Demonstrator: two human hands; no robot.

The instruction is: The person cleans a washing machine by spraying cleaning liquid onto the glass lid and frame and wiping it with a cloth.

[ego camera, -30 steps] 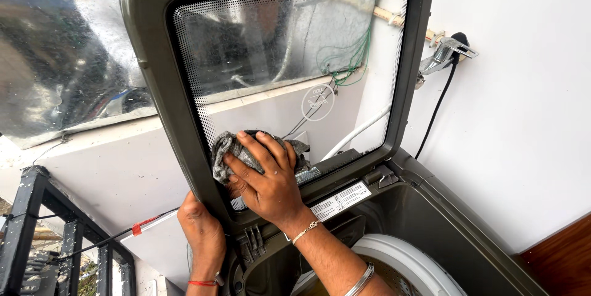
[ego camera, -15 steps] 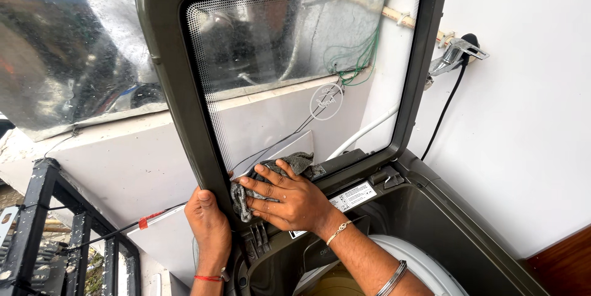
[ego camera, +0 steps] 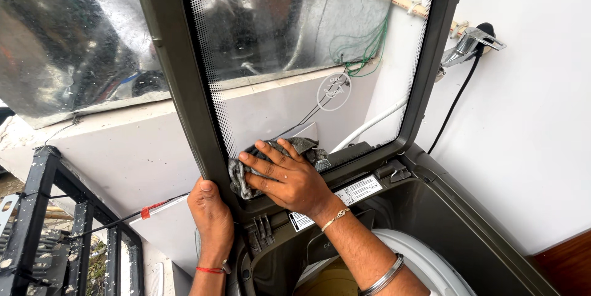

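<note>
1. Grey cloth (ego camera: 274, 162), crumpled, lies pressed against the lower left corner of the glass pane in the raised lid (ego camera: 184, 105) of a top-loading washing machine (ego camera: 455, 234).
2. I see my right hand (ego camera: 289, 176) spread flat over that cloth, fingers splayed, palm pushing it onto the glass near the bottom of the frame.
3. I see my left hand (ego camera: 211, 210) closed around the lid's dark left edge, thumb on the near face, just left of the cloth.
4. Both wrists wear bangles; a red thread circles the left one.
5. Below my right forearm the drum's pale rim (ego camera: 425, 259) shows inside the open tub.
6. On the white wall at the far right a metal tap (ego camera: 468, 47) sticks out, with a black cable (ego camera: 452, 108) hanging beneath it.
7. At the near left stands a black metal rack (ego camera: 43, 228).
</note>
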